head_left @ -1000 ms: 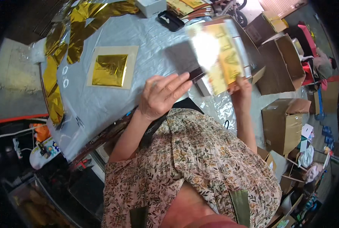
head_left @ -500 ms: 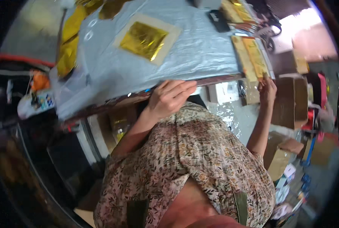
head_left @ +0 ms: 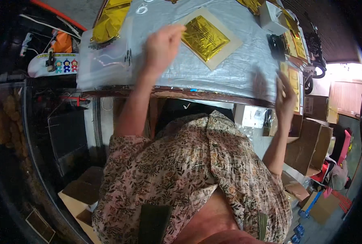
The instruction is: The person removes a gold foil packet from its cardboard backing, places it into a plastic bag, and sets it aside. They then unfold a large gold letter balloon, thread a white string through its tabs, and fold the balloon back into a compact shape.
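My left hand [head_left: 161, 48] is lifted over the table [head_left: 229, 77], which is covered with a silver-grey plastic sheet, and its fingers [head_left: 173, 31] are lightly curled and held close together, with nothing pinched between them. The fingertips reach to the near left corner of the cream paper square [head_left: 225, 55] that carries a crinkled gold foil sheet [head_left: 204, 37] in its middle; I cannot tell if they touch the paper or only hover just beside it. This square lies flat on the table, toward the far side, a little right of my left hand. My right hand [head_left: 285, 101] is at the right edge of the table, raised with the fingers stretched upward and close together, and it rests against a stack of gold-printed papers [head_left: 294, 83] there; if it really grips them, I cannot tell from this view. Farther right and lower stand some brown cardboard boxes [head_left: 311, 146] on the floor. On the far right part of the table I see a small white box [head_left: 272, 18] and a black object [head_left: 277, 46] beside it. At the far left, strips of gold foil [head_left: 110, 18] lie over the table edge, and a clear plastic bag [head_left: 106, 61] lies at the near left corner. Below me is my flowered shirt [head_left: 189, 171].
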`<move>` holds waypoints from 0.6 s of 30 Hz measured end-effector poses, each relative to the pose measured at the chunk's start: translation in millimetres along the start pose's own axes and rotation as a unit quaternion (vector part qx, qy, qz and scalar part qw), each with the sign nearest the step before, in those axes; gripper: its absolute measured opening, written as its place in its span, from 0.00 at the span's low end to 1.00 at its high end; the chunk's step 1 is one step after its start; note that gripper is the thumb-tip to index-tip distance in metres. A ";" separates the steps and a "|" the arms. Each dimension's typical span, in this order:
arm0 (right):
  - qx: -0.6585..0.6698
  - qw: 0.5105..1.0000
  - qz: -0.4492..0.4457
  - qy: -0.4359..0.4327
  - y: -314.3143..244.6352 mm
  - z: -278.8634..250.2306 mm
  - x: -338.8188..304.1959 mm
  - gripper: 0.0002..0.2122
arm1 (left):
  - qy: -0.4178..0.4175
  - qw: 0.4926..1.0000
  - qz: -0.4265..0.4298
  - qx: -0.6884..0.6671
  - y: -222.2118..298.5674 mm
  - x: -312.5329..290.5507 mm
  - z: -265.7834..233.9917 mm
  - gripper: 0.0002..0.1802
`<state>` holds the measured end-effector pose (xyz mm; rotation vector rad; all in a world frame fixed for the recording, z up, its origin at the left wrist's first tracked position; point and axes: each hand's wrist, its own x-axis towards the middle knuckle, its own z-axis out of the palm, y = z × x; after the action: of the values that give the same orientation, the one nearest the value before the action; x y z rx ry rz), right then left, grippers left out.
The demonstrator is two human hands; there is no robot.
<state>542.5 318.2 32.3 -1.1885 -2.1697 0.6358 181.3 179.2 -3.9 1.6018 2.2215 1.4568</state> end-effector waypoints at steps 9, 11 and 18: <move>-0.084 0.962 -0.224 -0.131 -45.8 139.4 43.7 0.22 | -0.049 0.988 -0.038 0.140 -70.2 58.0 22.0 0.15; -0.047 0.965 -0.222 -0.129 -37.0 142.0 46.1 0.22 | -0.100 0.982 -0.042 0.154 -62.5 67.7 21.2 0.15; 0.028 0.976 -0.176 -0.127 -36.9 133.6 42.5 0.26 | -0.255 0.942 -0.193 -0.100 -73.3 85.7 33.0 0.26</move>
<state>411.1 319.5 -28.9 -0.6951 -2.4767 0.7158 105.5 263.8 -34.0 1.2118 1.8779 0.9842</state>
